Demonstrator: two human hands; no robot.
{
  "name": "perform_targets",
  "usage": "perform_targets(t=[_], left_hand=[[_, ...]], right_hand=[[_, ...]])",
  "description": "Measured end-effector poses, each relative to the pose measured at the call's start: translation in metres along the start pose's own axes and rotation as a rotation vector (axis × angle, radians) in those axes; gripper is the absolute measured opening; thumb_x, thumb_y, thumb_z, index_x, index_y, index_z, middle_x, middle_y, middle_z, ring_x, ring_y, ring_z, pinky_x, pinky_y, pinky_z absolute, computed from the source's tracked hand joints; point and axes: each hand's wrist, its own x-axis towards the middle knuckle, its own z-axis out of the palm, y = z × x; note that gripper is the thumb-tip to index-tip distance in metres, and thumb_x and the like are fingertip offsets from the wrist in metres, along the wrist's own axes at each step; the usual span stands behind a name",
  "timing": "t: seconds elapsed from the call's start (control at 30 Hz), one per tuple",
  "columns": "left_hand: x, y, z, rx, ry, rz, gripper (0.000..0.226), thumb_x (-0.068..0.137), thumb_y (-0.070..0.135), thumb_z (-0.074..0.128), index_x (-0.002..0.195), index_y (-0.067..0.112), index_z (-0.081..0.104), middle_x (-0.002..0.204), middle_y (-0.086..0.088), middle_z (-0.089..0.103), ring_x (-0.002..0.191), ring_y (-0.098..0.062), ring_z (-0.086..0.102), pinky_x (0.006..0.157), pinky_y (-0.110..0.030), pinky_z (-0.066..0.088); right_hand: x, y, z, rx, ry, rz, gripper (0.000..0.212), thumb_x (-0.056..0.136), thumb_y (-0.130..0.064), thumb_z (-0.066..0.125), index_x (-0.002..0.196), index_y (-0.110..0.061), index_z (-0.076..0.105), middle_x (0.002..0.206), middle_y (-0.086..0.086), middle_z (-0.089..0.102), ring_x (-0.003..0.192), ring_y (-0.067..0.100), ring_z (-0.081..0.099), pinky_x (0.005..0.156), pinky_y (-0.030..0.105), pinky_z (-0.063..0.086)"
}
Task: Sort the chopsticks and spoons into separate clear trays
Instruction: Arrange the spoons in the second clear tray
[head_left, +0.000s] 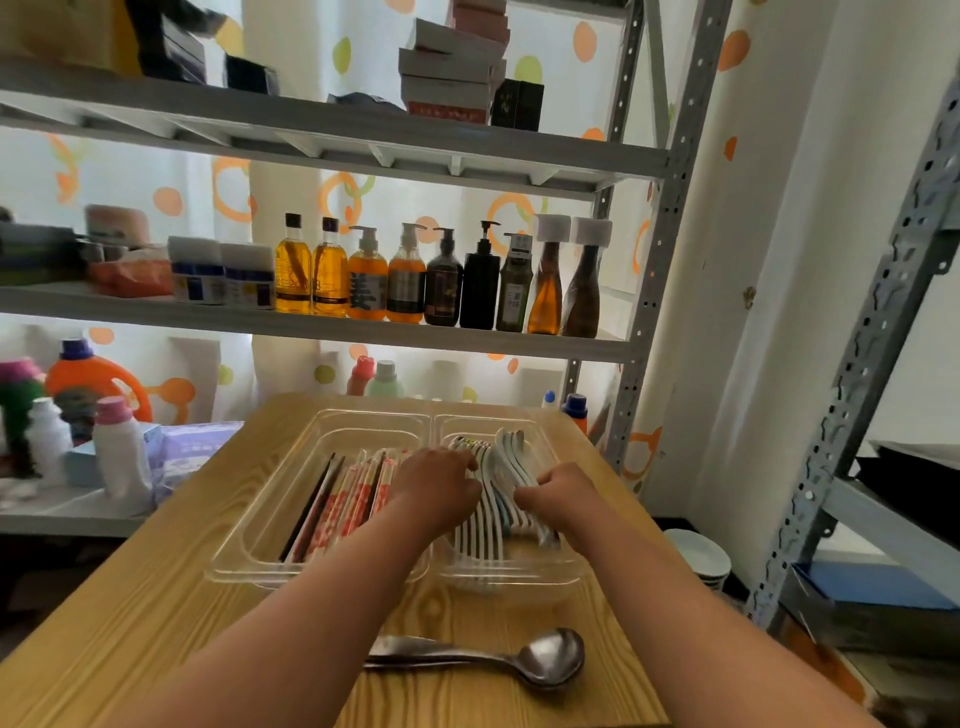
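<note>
Two clear trays stand side by side on a wooden table. The left tray (244, 519) holds several red-patterned and dark chopsticks (337, 501) lying lengthwise. The right tray (558, 564) holds several white ceramic spoons (498, 470) stacked in a row. My left hand (441, 480) reaches over the divide between the trays, fingers curled on the spoons' left side. My right hand (558, 493) grips the spoons from the right. A pair of metal spoons (498, 660) lies on the table in front of the trays, between my forearms.
Behind the table (156, 649) a metal shelf rack (644, 332) carries bottles (405, 280) and boxes. Detergent bottles (98, 389) stand on a lower shelf to the left. A stack of bowls (698, 556) sits low at the right, by another rack.
</note>
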Motion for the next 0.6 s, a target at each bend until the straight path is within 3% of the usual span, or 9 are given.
perform_targets(t=[0.23,0.33,0.43,0.6], left_hand=[[0.005,-0.006,0.008,0.005,-0.084,0.062,0.042,0.092,0.031,0.048,0.134,0.029,0.049,0.141,-0.001,0.049,0.129,-0.021,0.043,0.109,-0.040,0.034],[0.004,-0.007,0.008,0.050,-0.117,0.109,0.047,0.093,0.032,0.047,0.140,0.030,0.043,0.151,0.003,0.037,0.138,-0.021,0.033,0.114,-0.043,0.025],[0.003,-0.003,0.008,0.113,-0.141,0.176,0.050,0.095,0.033,0.045,0.144,0.030,0.038,0.153,0.004,0.034,0.142,-0.020,0.025,0.116,-0.042,0.017],[0.001,-0.001,0.009,0.160,-0.200,0.221,0.048,0.097,0.033,0.041,0.144,0.028,0.039,0.153,0.004,0.034,0.143,-0.020,0.024,0.116,-0.042,0.017]], right_hand=[[0.012,0.010,0.018,-0.049,-0.061,0.067,0.026,0.082,-0.017,0.066,0.104,-0.008,0.056,0.085,0.005,0.055,0.072,0.016,0.054,0.051,0.022,0.039],[0.013,0.013,0.019,-0.051,-0.083,0.077,0.031,0.080,-0.017,0.068,0.108,-0.008,0.057,0.091,0.007,0.058,0.082,0.019,0.058,0.055,0.023,0.042],[0.010,0.013,0.020,-0.106,-0.081,0.059,0.030,0.082,-0.022,0.067,0.107,-0.010,0.057,0.087,0.004,0.057,0.076,0.014,0.056,0.053,0.021,0.040],[0.011,0.014,0.021,-0.158,-0.087,0.060,0.031,0.085,-0.024,0.065,0.109,-0.008,0.056,0.097,0.008,0.060,0.083,0.016,0.059,0.053,0.021,0.041]])
